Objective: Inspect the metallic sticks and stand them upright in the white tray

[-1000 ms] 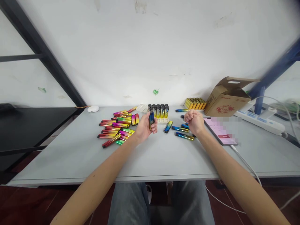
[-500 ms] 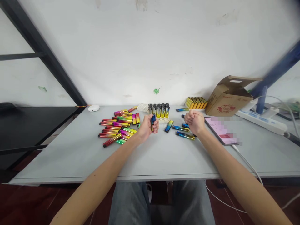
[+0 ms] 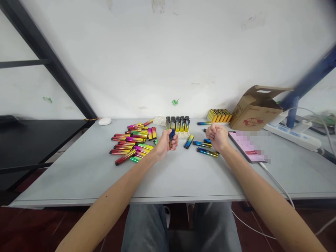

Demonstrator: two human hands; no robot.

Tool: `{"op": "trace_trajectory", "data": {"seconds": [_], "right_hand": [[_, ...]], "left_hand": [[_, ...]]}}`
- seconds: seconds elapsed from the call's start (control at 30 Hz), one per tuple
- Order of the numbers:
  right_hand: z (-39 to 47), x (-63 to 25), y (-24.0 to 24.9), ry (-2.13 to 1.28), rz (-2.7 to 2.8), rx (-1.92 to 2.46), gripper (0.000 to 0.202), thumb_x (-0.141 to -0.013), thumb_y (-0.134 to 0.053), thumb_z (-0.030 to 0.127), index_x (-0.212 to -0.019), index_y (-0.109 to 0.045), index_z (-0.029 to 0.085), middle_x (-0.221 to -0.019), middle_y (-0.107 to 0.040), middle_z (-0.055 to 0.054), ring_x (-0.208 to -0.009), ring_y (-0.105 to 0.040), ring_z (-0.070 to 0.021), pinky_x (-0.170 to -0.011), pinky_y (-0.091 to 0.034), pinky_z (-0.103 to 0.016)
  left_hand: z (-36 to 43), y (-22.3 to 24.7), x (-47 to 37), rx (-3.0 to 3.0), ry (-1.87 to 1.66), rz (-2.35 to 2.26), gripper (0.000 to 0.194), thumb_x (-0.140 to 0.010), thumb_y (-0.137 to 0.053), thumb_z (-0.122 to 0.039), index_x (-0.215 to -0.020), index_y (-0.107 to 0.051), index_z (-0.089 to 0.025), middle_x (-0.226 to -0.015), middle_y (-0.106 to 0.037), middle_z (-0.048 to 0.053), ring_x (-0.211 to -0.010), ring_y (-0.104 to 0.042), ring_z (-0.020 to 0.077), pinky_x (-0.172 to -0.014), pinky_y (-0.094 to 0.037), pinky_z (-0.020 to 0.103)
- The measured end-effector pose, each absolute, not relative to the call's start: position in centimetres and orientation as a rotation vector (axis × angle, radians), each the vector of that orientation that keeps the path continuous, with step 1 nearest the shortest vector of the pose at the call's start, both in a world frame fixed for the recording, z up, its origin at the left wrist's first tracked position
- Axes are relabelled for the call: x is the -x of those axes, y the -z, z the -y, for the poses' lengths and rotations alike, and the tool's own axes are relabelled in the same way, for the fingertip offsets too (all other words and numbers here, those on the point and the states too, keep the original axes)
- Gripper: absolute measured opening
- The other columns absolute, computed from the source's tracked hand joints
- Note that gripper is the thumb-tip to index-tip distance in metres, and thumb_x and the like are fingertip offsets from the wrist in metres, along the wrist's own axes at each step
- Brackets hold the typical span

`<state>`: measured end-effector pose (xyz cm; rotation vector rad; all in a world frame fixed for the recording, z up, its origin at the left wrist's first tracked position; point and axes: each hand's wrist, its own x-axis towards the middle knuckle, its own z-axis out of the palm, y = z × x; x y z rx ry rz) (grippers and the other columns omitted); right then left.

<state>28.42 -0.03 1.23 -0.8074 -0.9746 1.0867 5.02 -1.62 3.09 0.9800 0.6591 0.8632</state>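
My left hand [image 3: 164,143] is closed around a shiny blue lighter [image 3: 171,134], held upright over the table. Off to the right, my right hand [image 3: 217,136] is curled into a fist above the loose blue-and-yellow lighters [image 3: 207,152]; whatever its fingers hold, if anything, is hidden. Behind my left hand, rows of yellow-and-silver lighters [image 3: 182,125] with black tops stand in a white holed tray [image 3: 183,134]. One blue-yellow lighter [image 3: 189,141] lies between my hands. Left of my left hand spreads a pile of red, purple, green and yellow lighters [image 3: 131,142].
Another tray of standing yellow lighters [image 3: 219,115] is at the back by the wall, beside an open cardboard box [image 3: 254,112]. A cabled phone [image 3: 246,147] and a power strip [image 3: 294,135] lie to the right. A white case [image 3: 105,121] sits back left.
The blue lighter in my left hand has turned slightly and now shows a narrower side. My right fist has barely moved.
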Motion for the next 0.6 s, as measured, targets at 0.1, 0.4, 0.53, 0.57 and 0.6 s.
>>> {"op": "trace_trajectory", "data": {"seconds": [0.1, 0.4, 0.53, 0.57, 0.6], "right_hand": [[0.05, -28.35, -1.32, -1.081, 0.981, 0.828, 0.020, -0.050, -0.045, 0.008, -0.045, -0.031, 0.020, -0.043, -0.023, 0.005, -0.041, -0.020, -0.0066, -0.041, -0.014, -0.020], [0.04, -28.31, -1.30, -1.085, 0.951, 0.849, 0.016, -0.045, -0.042, 0.008, -0.045, -0.029, 0.019, -0.042, -0.023, 0.006, -0.040, -0.019, -0.0059, -0.041, -0.012, -0.021], [-0.01, -28.28, -1.24, -1.090, 0.941, 0.852, 0.014, -0.043, -0.041, 0.009, -0.044, -0.031, 0.018, -0.042, -0.024, 0.006, -0.040, -0.020, -0.0054, -0.042, -0.012, -0.021], [-0.02, -28.27, -1.25, -1.089, 0.938, 0.855, 0.013, -0.042, -0.040, 0.009, -0.044, -0.031, 0.018, -0.042, -0.024, 0.006, -0.040, -0.020, -0.0054, -0.042, -0.012, -0.021], [-0.04, -28.26, -1.27, -1.089, 0.935, 0.858, 0.013, -0.042, -0.040, 0.009, -0.043, -0.031, 0.018, -0.042, -0.024, 0.006, -0.040, -0.020, -0.0055, -0.042, -0.012, -0.021]], "left_hand": [[1.73, -3.17, -5.00, -0.973, -0.861, -0.652, 0.032, -0.090, -0.027, -0.035, -0.065, -0.037, -0.018, -0.059, -0.027, -0.004, -0.047, -0.030, 0.0091, -0.043, -0.028, 0.018], [1.69, -3.13, -5.00, -0.944, -0.901, -0.623, 0.034, -0.090, -0.024, -0.037, -0.065, -0.038, -0.018, -0.059, -0.028, -0.003, -0.047, -0.032, 0.0091, -0.043, -0.028, 0.018], [1.61, -3.02, -4.93, -0.928, -0.927, -0.596, 0.038, -0.091, -0.027, -0.043, -0.066, -0.040, -0.018, -0.059, -0.030, -0.003, -0.047, -0.033, 0.0093, -0.043, -0.028, 0.019], [1.62, -3.01, -4.91, -0.921, -0.924, -0.584, 0.039, -0.091, -0.027, -0.045, -0.067, -0.041, -0.018, -0.059, -0.031, -0.003, -0.048, -0.034, 0.0095, -0.043, -0.029, 0.019], [1.64, -3.01, -4.89, -0.913, -0.921, -0.571, 0.039, -0.091, -0.028, -0.047, -0.069, -0.043, -0.018, -0.059, -0.032, -0.003, -0.048, -0.035, 0.0099, -0.043, -0.030, 0.020]]}}
